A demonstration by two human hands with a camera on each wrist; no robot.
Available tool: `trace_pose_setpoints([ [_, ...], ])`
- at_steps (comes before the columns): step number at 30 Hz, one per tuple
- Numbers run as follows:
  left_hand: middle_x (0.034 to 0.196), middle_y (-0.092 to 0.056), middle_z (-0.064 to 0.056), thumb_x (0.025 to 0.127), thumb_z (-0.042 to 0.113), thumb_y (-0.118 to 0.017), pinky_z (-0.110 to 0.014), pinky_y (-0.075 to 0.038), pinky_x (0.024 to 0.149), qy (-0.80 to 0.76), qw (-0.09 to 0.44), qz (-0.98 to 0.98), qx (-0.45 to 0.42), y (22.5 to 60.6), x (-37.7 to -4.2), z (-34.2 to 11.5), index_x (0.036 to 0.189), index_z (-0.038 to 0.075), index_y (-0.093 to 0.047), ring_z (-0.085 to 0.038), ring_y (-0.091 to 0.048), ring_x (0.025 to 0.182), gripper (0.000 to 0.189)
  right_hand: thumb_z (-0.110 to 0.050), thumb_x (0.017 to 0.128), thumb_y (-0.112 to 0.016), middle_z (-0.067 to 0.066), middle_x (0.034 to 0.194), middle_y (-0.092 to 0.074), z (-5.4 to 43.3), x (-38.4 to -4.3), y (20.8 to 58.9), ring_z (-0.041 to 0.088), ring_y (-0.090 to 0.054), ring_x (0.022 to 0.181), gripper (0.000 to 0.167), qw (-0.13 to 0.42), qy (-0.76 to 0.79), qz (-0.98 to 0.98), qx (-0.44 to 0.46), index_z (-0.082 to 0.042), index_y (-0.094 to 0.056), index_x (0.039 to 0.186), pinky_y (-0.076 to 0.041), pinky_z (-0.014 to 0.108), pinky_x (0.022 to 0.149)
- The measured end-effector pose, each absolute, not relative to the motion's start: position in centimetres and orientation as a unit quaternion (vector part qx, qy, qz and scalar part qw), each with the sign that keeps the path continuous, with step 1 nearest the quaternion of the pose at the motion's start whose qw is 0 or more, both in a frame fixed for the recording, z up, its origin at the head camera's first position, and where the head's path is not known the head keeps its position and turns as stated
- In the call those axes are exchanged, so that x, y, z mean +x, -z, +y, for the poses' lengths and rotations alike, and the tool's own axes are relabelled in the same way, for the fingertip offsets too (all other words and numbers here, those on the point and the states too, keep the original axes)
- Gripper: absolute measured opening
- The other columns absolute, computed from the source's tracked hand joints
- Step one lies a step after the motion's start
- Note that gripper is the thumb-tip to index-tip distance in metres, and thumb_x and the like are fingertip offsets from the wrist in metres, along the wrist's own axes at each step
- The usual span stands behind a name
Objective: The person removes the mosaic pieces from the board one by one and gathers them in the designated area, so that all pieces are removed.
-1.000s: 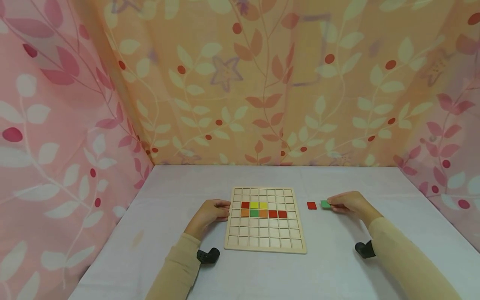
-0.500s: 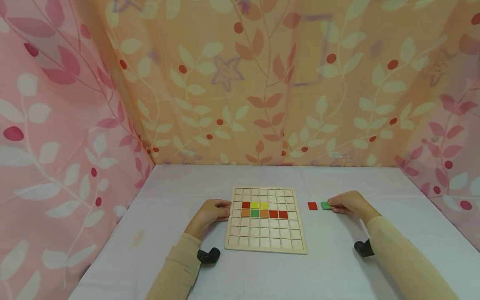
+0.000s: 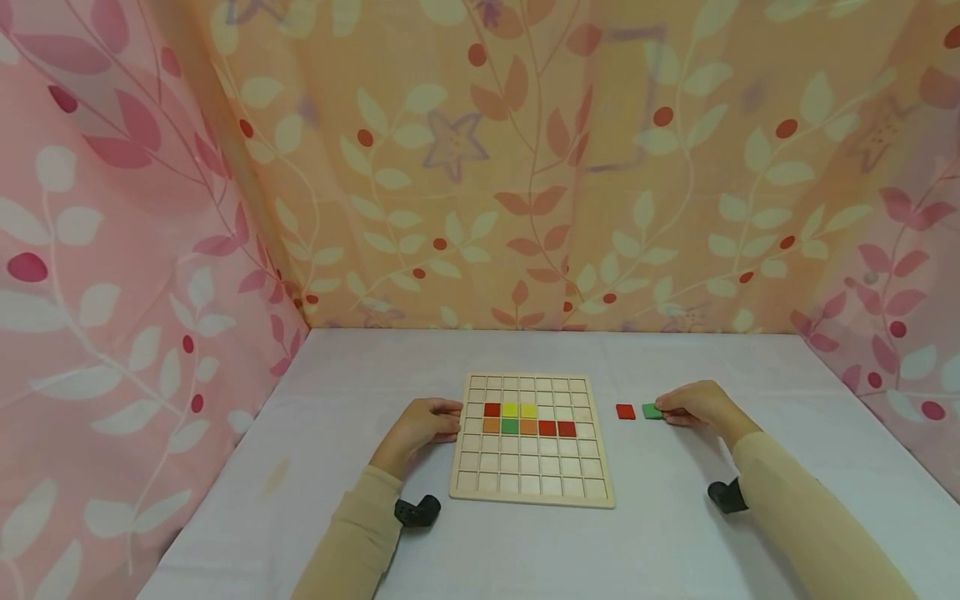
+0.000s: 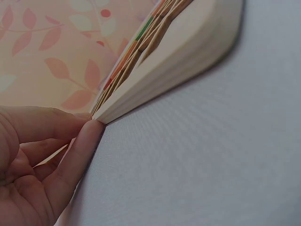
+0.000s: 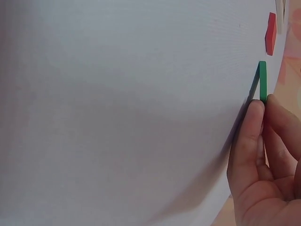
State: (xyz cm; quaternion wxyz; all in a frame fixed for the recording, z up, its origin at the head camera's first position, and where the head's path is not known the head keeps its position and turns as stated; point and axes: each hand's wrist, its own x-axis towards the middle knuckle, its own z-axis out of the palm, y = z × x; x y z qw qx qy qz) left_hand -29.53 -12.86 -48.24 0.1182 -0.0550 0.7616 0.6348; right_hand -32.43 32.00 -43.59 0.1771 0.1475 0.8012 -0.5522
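A square wooden grid board (image 3: 528, 464) lies on the table, with two rows of coloured square tiles in its cells. The upper row has a red tile (image 3: 492, 410) and two yellow ones (image 3: 519, 411); the lower mixes orange, green and red. At the board's left edge, my left hand (image 3: 416, 425) pinches the rim between thumb and finger, as the left wrist view confirms. Off to the right, my right hand (image 3: 697, 403) pinches a green tile (image 3: 649, 411) by its right side. In the right wrist view this tile (image 5: 263, 80) stands out beyond the fingertips, close over the cloth.
A loose red tile (image 3: 626, 412) lies between the board and the green tile. White cloth (image 3: 360, 367) covers the table. Patterned curtains (image 3: 450, 208) rise at the back and both sides. Black wrist devices (image 3: 417, 512) are worn under both sleeves.
Almost nothing moves. The right hand keeps its pinch on the green tile and the left hand stays at the board; the whole head view shifts very slightly.
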Motion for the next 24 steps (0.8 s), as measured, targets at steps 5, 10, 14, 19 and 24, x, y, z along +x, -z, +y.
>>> trace_pose_setpoints([
  [5,0.104,-0.07,-0.015,0.085,-0.01,-0.067,-0.028,-0.063,0.072,-0.63,0.118,0.766,-0.06,48.21,-29.58,-12.83,0.123,-0.005,-0.065,-0.011,-0.066,0.079,0.038,-0.006,0.089,-0.072,-0.004,0.065,-0.068,31.9,-32.49,43.5,0.005,-0.064,0.061,0.035,0.176,0.543,0.807,0.154,0.015,-0.062,0.116,-0.06,0.019,0.064],
  [10,0.107,-0.071,-0.015,0.085,-0.008,-0.069,-0.029,-0.063,0.073,-0.624,0.122,0.769,-0.067,48.07,-29.52,-12.75,0.123,-0.003,-0.066,-0.012,-0.067,0.08,0.038,-0.006,0.088,-0.073,-0.003,0.064,-0.066,31.87,-32.65,43.65,0.005,-0.064,0.06,0.035,0.172,0.536,0.81,0.165,0.014,-0.062,0.114,-0.06,0.02,0.063],
  [14,0.107,-0.071,-0.015,0.085,-0.008,-0.069,-0.029,-0.063,0.073,-0.625,0.123,0.768,-0.068,48.03,-29.52,-12.75,0.123,-0.003,-0.066,-0.012,-0.067,0.08,0.038,-0.006,0.088,-0.074,-0.003,0.063,-0.065,31.78,-32.8,43.79,0.006,-0.064,0.058,0.034,0.165,0.527,0.814,0.177,0.014,-0.062,0.112,-0.06,0.02,0.062],
  [19,0.107,-0.071,-0.014,0.085,-0.008,-0.069,-0.029,-0.063,0.073,-0.624,0.122,0.769,-0.068,48.06,-29.54,-12.75,0.123,-0.003,-0.066,-0.011,-0.067,0.08,0.038,-0.006,0.088,-0.073,-0.002,0.062,-0.065,31.73,-32.82,43.73,0.005,-0.064,0.058,0.032,0.165,0.521,0.816,0.187,0.013,-0.062,0.111,-0.06,0.02,0.062],
  [24,0.106,-0.071,-0.014,0.086,-0.008,-0.069,-0.028,-0.063,0.073,-0.622,0.122,0.771,-0.067,48.12,-29.5,-12.78,0.123,-0.003,-0.066,-0.011,-0.067,0.081,0.038,-0.004,0.088,-0.072,-0.002,0.062,-0.065,31.64,-32.61,43.49,0.005,-0.065,0.058,0.035,0.165,0.528,0.814,0.176,0.016,-0.059,0.114,-0.06,0.021,0.063],
])
